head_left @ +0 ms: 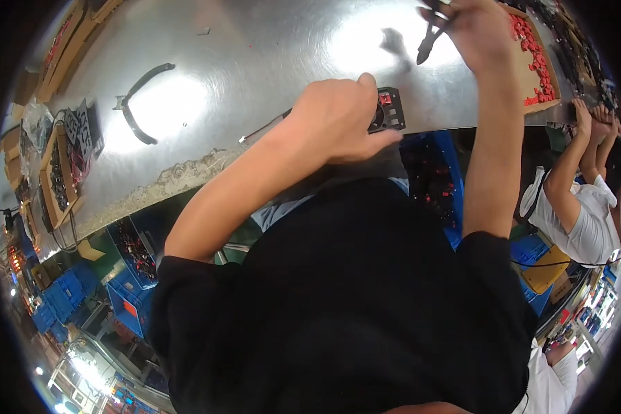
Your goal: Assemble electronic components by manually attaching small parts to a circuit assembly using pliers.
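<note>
My left hand point(338, 117) rests on the metal table point(255, 62), its fingers curled over a small black square fan point(388, 109) with a thin wire trailing to the left. Farther out, my right hand point(476, 27) is raised over the table and grips a black pointed tool point(429, 41), its tip pointing down at the table surface. The tool's shadow falls on the shiny metal beside it.
A pair of black-handled pliers point(139, 103) lies on the table at left. A cardboard tray of small red parts point(535, 58) sits at right. Boxes of dark parts point(58, 176) line the left edge. Blue bins point(134, 265) stand below. Another person point(576, 207) works at right.
</note>
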A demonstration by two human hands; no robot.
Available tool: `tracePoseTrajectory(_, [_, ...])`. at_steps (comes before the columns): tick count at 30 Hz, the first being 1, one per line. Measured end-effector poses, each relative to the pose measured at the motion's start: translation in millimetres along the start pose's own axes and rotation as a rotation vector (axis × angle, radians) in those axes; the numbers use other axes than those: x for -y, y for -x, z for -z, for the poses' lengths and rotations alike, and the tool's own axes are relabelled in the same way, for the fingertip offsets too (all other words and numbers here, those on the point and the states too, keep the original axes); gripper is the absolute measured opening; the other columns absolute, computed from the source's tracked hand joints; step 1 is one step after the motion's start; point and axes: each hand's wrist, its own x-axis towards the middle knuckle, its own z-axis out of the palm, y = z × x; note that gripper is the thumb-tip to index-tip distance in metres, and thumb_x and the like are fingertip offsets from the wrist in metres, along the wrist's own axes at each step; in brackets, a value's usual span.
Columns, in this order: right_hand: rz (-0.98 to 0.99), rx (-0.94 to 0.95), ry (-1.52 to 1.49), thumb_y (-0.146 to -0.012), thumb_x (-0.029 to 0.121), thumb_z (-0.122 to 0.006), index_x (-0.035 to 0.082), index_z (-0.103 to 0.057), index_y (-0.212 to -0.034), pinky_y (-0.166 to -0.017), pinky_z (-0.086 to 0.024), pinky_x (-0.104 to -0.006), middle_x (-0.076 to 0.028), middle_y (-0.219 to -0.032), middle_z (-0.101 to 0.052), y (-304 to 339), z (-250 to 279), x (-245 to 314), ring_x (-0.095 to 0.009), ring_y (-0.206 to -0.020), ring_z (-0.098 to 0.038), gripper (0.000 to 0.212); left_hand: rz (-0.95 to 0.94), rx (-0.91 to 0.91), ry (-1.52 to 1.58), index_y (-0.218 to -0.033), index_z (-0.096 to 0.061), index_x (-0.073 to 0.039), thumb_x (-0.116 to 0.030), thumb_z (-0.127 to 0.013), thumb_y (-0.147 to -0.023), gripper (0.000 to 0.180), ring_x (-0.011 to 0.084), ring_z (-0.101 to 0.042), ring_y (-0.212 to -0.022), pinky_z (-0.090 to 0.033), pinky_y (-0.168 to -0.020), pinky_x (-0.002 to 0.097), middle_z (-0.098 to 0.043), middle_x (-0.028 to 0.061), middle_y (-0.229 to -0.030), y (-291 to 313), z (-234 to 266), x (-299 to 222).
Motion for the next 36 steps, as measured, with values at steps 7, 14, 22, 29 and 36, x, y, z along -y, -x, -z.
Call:
tracePoseTrajectory(7, [0.21,-0.132,-0.382,-0.091,0.039,-0.049,0.008,-0.053,-0.116,-0.08,-0.046,-0.0377,-0.008,-0.101,-0.056,94,-22,12,-0.022,-0.09,-0.055,0.041,0.092,-0.012,0.004,-0.09,-0.054,0.006,-0.056,-0.067,-0.086,0.063,0.0419,-0.066,-0.069,-0.053,-0.062,0.0467,-0.065,0.0229,-0.074,-2,1,-5])
tracePoseTrajectory(14, [0.265,-0.209,-0.119,-0.097,0.052,-0.044,0.005,-0.047,-0.125,-0.083,-0.048,-0.0401,-0.012,-0.104,-0.052,116,-69,8,-0.023,-0.093,-0.054,0.055,0.132,-0.05,0.004,-0.09,-0.054,0.004,-0.052,-0.069,-0.085,0.059,0.0418,-0.066,-0.07,-0.053,-0.062,0.0467,-0.065,0.0216,-0.072,-1,-4,-9])
tracePoseTrajectory(22, [0.335,-0.257,-0.069,-0.098,0.052,-0.043,0.005,-0.045,-0.128,-0.084,-0.046,-0.0403,-0.011,-0.106,-0.051,121,-68,2,-0.022,-0.095,-0.052,0.057,0.063,-0.145,-0.08,-0.087,-0.057,0.002,-0.048,-0.071,-0.083,0.052,0.0335,-0.068,-0.063,-0.055,-0.058,0.041,-0.065,0.0153,-0.066,0,-9,-8])
tracePoseTrajectory(29, [0.379,-0.258,-0.041,-0.098,0.052,-0.042,0.004,-0.044,-0.13,-0.085,-0.045,-0.0404,-0.011,-0.107,-0.05,117,-61,-12,-0.022,-0.097,-0.051,0.058,0.06,-0.192,-0.1,-0.085,-0.058,0.002,-0.048,-0.072,-0.082,0.053,0.0316,-0.069,-0.062,-0.055,-0.057,0.0387,-0.065,0.0141,-0.063,3,-14,-2])
tracePoseTrajectory(36, [0.434,0.172,-0.505,-0.093,0.049,-0.042,-0.004,-0.047,-0.132,-0.094,-0.043,-0.0547,-0.025,-0.124,-0.052,105,-5,-31,-0.035,-0.108,-0.053,0.067,0.077,-0.116,-0.016,-0.093,-0.056,0.004,-0.051,-0.068,-0.086,0.057,0.0411,-0.065,-0.07,-0.052,-0.062,0.0468,-0.065,0.0212,-0.071,4,-7,-4])
